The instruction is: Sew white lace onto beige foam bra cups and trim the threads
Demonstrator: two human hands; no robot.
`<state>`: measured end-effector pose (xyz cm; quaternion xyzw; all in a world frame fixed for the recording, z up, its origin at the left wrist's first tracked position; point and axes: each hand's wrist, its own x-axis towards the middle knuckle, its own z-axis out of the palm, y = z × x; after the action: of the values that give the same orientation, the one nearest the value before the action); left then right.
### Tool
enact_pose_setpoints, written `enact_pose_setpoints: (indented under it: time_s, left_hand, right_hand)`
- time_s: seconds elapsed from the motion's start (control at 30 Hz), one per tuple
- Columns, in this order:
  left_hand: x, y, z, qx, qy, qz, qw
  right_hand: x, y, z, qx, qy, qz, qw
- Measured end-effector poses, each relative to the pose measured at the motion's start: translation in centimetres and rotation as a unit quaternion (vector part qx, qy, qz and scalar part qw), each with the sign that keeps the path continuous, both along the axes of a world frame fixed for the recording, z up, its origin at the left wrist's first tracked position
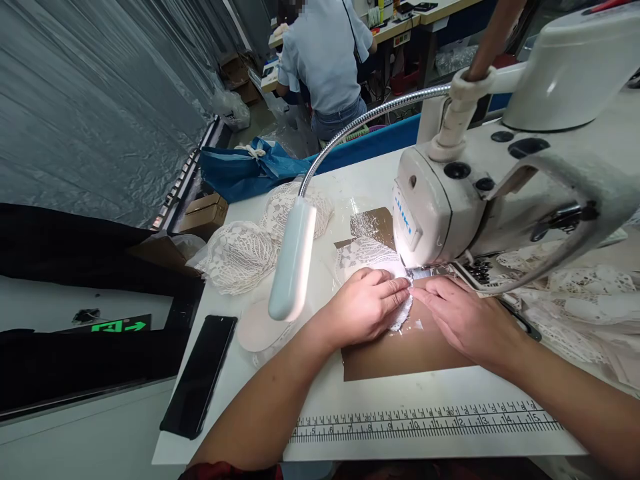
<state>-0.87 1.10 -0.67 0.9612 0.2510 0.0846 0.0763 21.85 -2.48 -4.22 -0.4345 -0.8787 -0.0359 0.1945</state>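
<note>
A white lace piece (367,253), curved like a cup, lies at the needle area of a white sewing machine (430,207). My left hand (367,303) rests over it, fingers pressed together and holding it down left of the needle. My right hand (463,317) is on the other side, its fingers closed, with the tips meeting the lace's edge just in front of the presser area. The fingertips of both hands almost touch. The machine head partly hides the needle and the lace's far edge. Under the hands is a brown sheet (395,363) on the table.
A gooseneck lamp (293,263) arches over the left side. Lace cups (240,257) lie behind it, and a black phone (200,377) lies at the left edge. More lace (590,287) is heaped at right. A printed ruler (425,427) runs along the front. Another person (325,60) sits beyond.
</note>
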Motion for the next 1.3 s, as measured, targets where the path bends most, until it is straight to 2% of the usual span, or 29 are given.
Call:
enact_pose_setpoints:
  time_s: [0.17,0.3,0.47,0.57,0.73,0.83,1.07,1.17,1.3]
  left_hand:
    - [0.6,-0.5,0.0,0.009,0.006,0.044,0.999]
    - [0.9,-0.7,-0.3,0.023,0.007,0.055,0.998]
    - [0.9,-0.4,-0.5,0.025,0.008,0.070,0.997]
    - [0.6,-0.2,0.0,0.011,0.003,0.070,0.998]
    - [-0.4,-0.5,1.6,-0.044,0.008,0.027,0.999]
    - [-0.5,-0.6,1.5,-0.045,-0.012,0.032,0.998]
    - [0.5,-0.1,-0.4,-0.077,-0.117,0.038,0.989]
    - [0.6,-0.2,0.0,-0.086,-0.112,0.031,0.989]
    - [0.0,-0.8,1.5,-0.110,-0.053,0.023,0.992]
  right_hand:
    - [-0.5,0.1,0.4,0.005,-0.011,-0.036,0.999]
    - [-0.8,0.3,1.0,0.012,-0.016,-0.050,0.999]
    - [-0.7,0.1,0.3,0.014,-0.016,-0.059,0.998]
    - [-0.4,0.0,-0.4,-0.005,0.000,-0.064,0.998]
    - [0.1,0.0,-0.7,-0.045,0.024,-0.083,0.995]
    - [0.2,0.0,-0.2,-0.046,0.039,-0.073,0.996]
    - [-0.4,0.0,1.1,-0.017,0.041,-0.006,0.999]
    - [-0.8,0.4,1.2,-0.072,0.034,-0.007,0.997]
    - [-1.4,1.0,1.6,-0.119,0.062,-0.012,0.991]
